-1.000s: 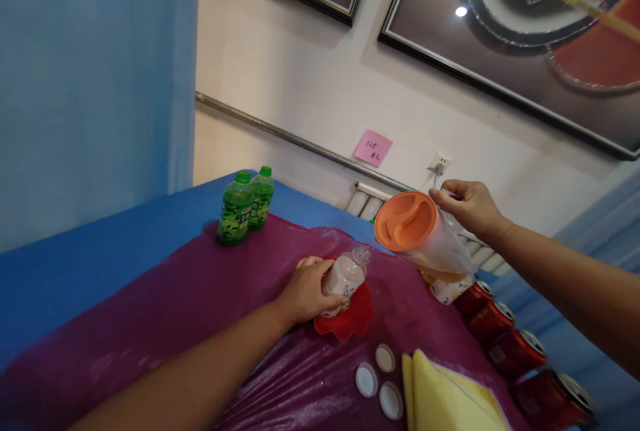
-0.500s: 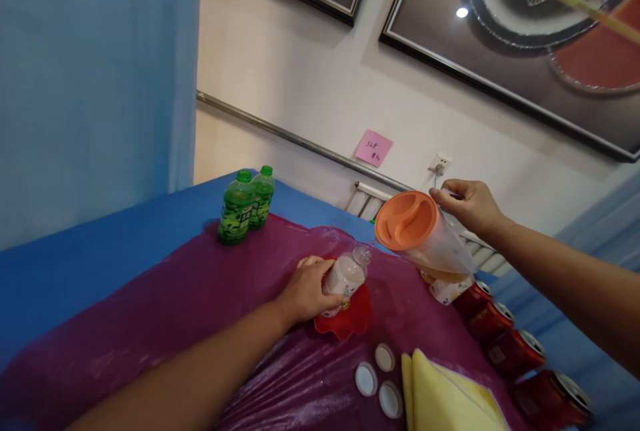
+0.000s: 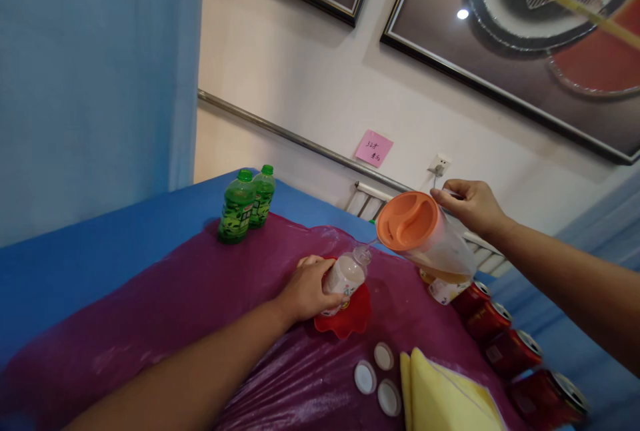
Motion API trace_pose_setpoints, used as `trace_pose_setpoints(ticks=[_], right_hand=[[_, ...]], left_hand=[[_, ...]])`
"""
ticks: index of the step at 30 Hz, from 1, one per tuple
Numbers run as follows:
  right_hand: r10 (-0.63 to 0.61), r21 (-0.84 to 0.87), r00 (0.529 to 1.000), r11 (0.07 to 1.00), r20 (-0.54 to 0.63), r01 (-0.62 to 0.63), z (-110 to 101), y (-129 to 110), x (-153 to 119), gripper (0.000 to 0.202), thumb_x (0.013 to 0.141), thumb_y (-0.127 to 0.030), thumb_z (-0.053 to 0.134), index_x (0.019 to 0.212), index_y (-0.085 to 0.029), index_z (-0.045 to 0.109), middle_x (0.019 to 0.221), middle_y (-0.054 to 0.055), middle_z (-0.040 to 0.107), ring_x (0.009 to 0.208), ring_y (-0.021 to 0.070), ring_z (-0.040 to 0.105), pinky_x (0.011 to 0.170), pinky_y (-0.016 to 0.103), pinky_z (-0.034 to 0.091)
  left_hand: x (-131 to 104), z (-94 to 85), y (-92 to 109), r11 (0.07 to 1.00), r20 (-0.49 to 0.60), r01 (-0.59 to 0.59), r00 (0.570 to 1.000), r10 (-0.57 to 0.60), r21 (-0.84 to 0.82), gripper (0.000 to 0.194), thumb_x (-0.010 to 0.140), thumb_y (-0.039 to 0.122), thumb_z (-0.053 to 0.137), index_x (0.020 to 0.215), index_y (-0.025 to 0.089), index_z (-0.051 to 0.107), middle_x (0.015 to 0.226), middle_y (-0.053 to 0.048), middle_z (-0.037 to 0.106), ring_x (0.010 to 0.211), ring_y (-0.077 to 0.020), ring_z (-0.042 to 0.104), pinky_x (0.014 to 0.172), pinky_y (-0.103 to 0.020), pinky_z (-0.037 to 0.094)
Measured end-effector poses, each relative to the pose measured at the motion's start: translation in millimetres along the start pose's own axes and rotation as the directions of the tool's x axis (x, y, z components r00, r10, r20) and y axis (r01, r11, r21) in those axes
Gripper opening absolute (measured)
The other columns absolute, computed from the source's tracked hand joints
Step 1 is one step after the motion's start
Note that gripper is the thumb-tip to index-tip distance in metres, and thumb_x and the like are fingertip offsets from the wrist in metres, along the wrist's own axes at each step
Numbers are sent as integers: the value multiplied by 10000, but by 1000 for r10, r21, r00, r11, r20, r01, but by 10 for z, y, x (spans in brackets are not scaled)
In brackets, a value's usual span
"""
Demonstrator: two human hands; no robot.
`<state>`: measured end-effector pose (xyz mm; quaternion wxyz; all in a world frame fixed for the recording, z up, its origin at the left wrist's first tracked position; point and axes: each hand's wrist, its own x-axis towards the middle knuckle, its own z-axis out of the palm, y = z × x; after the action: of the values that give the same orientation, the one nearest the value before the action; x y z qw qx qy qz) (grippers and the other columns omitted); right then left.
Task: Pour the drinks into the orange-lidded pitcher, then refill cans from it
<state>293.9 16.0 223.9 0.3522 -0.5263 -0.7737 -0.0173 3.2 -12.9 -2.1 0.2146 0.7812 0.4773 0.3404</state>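
Left hand (image 3: 306,289): our fingers and thumb are wrapped around the clear bottle (image 3: 345,276).
Clear bottle: uncapped, over the red dish (image 3: 359,317), pale liquid showing inside; whether its base touches the dish, we cannot tell.
Right hand (image 3: 469,205): we pinch the handle of the jug (image 3: 446,249) between thumb and curled fingers.
Jug: tipped in the air, its orange lid (image 3: 407,221) turned towards the clear bottle's mouth, just beside it but apart; amber liquid lies low inside.
Purple sheet (image 3: 165,304): spread on our blue table (image 3: 75,271), beneath the dish.
White caps (image 3: 365,377): three lie near us, just beside the folded yellow cloth (image 3: 447,397).
Red cans (image 3: 513,353): four, in a row on our right.
Green bottles (image 3: 237,209): two stand close together, farther off on our left.
Pink note (image 3: 374,148): on the wall facing us, near a socket (image 3: 440,165).
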Motion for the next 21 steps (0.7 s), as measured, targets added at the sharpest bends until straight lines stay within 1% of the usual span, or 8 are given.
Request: trace_pose_setpoints(ticks=[8,21], right_hand=[[16,-6,1000,1000,-13,-16,-34,-27,-5,494,816,-552,633,532,-236,382,543,-41,274,520,111,269,498,297,209],[-1,11,1000,1000,-1,1,-43,-22,-8,538,824,-570,639,531,-239,332,546,-44,249,517,111,248,496,300,202]], left_hand=[[-14,-10,25,1000,6,2,1000,-2,0,621,652,478,852,1208,244,705,1121,-73,704,1103,-315,606,995,-417,429],[-5,-19,23,1000,12,0,1000,0,10,632,654,541,834,1208,266,703,1117,-60,717,1095,-317,614,986,-413,432]])
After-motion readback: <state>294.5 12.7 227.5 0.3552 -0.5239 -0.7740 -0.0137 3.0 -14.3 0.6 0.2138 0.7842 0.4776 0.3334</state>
